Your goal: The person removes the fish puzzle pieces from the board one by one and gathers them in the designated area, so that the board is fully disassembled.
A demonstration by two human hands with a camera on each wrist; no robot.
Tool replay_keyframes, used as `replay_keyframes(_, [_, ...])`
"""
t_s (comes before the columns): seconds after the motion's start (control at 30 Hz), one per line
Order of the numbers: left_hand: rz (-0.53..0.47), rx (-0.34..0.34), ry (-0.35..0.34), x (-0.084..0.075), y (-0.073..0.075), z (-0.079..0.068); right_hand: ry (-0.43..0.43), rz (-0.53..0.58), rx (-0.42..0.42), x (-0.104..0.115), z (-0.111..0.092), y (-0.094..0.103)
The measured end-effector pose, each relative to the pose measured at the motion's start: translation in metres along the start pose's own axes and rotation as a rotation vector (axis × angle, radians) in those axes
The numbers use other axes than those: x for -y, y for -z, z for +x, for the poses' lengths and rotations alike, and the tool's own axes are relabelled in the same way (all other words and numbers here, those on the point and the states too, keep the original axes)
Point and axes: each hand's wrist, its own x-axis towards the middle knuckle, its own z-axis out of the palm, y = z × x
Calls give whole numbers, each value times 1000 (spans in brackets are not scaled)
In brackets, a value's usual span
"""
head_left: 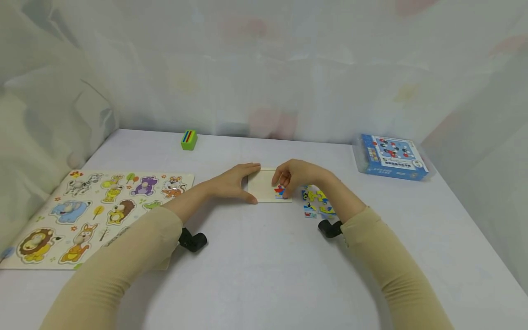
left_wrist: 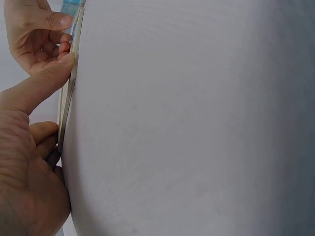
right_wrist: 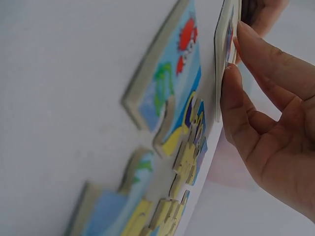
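A shallow pale wooden puzzle tray [head_left: 261, 185] lies flat in the middle of the table. My left hand [head_left: 231, 181] grips its left end, thumb along the near edge and fingers by the far edge. At the tray's right end, my right hand [head_left: 300, 174] holds a blue puzzle piece with a red figure [head_left: 279, 191] between thumb and fingers, inside the near right corner. Its fingers partly cover that piece. Just right of the tray lie several loose jigsaw pieces [head_left: 310, 213] in blue and yellow; one shows a red crab [right_wrist: 186, 39].
On the left, a big animal puzzle board [head_left: 96, 211] passes under the left forearm. A green block with coloured stripes [head_left: 189, 140] stands toward the back. The blue box [head_left: 392, 156] in clear plastic sits at the back right. White cloth hangs behind the table.
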Motion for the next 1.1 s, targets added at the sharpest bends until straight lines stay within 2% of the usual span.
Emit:
replay_keyframes(0.23, [-4,-1,-4,0,0,0,5,-35,14,2,1,-3])
replay_keyframes(0.6, [11,-10,-6,1,-1,1,-22,-110,-28,5,1,-9])
replay_keyframes(1.1, [-11,-4,6,-2,0,-1,8,-127,-45,6,-4,-10])
